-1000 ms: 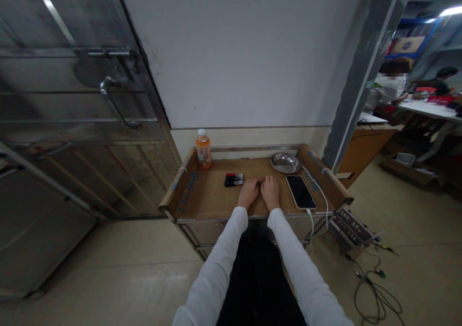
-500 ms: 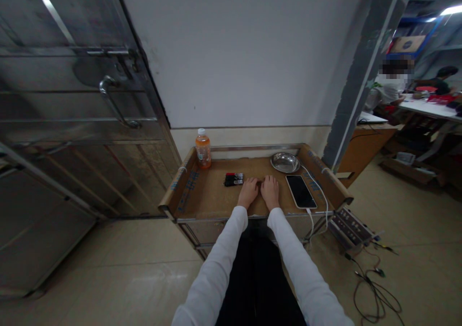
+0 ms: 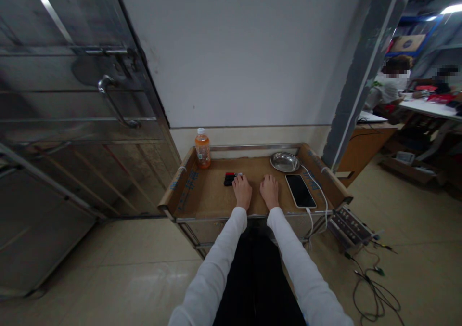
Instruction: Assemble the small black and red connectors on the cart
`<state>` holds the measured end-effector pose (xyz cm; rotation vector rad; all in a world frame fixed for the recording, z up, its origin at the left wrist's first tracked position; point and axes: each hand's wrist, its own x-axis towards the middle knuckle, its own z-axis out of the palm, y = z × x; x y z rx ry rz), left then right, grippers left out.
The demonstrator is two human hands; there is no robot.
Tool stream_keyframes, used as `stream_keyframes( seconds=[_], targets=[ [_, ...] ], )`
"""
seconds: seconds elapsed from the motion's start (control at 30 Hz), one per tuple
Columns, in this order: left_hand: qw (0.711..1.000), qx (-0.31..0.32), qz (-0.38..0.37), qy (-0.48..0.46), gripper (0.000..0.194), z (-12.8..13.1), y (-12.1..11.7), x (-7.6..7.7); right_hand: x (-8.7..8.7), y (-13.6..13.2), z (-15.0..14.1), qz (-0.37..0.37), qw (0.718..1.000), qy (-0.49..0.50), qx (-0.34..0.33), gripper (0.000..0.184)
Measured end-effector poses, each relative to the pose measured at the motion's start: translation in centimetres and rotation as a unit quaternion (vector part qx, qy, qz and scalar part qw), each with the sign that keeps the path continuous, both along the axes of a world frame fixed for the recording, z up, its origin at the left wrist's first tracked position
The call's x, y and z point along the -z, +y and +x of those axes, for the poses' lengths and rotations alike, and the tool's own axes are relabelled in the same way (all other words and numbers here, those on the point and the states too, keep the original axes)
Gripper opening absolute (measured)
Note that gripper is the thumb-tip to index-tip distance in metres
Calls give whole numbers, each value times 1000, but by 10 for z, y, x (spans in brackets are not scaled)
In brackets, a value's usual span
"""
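My left hand [image 3: 242, 191] is over the right end of a small group of markers [image 3: 228, 179], dark with a red one at the back. Its fingers are slightly spread, and whether they touch the markers I cannot tell. Palm down, my right hand [image 3: 269, 191] rests on the cardboard-lined cart top [image 3: 205, 198] with its fingers loosely stretched and nothing in them. To its right lies a phone [image 3: 300, 191] with a white cable plugged in. Behind the phone sits a shallow metal dish [image 3: 285, 162].
A bottle of orange drink [image 3: 202, 149] stands at the cart's back left corner. Raised cardboard edges border the sides. The white cable [image 3: 325, 198] hangs over the front right. A metal door [image 3: 72, 85] is at left; a box with cables [image 3: 352, 227] lies on the floor. People sit at the far right.
My left hand has moved left, away from my right hand and onto the markers' right end. The right hand has stayed in about the same place.
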<state>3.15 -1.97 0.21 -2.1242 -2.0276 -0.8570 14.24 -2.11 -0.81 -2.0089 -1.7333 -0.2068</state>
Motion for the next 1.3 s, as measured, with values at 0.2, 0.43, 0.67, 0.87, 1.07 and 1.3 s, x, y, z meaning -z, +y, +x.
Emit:
stream_keyframes(
  seconds=[0.2, 0.43, 0.67, 0.87, 1.07, 1.3],
  targets=[
    [1000, -28, 2, 0, 36, 0, 1, 7, -3, -3, -1, -5, 1000, 5, -2, 24],
    [989, 148, -11, -13, 25, 2, 9, 9, -3, 1, 0, -6, 995, 9, -104, 28],
    [971, 212, -17, -105, 27, 1, 10, 7, 0, 6, 3, -25, 983, 3, -180, 24],
    [979, 169, 20, -110, 28, 0, 6, 0, 2, 7, 6, 0, 988, 35, -151, 27],
    [985, 69, 66, -147, 32, -2, 6, 0, 3, 7, 7, 44, 991, 82, -96, 28],
    [976, 138, 38, -166, 41, -2, 11, 5, 5, 9, 7, 49, 991, 85, -93, 28]
  ],
)
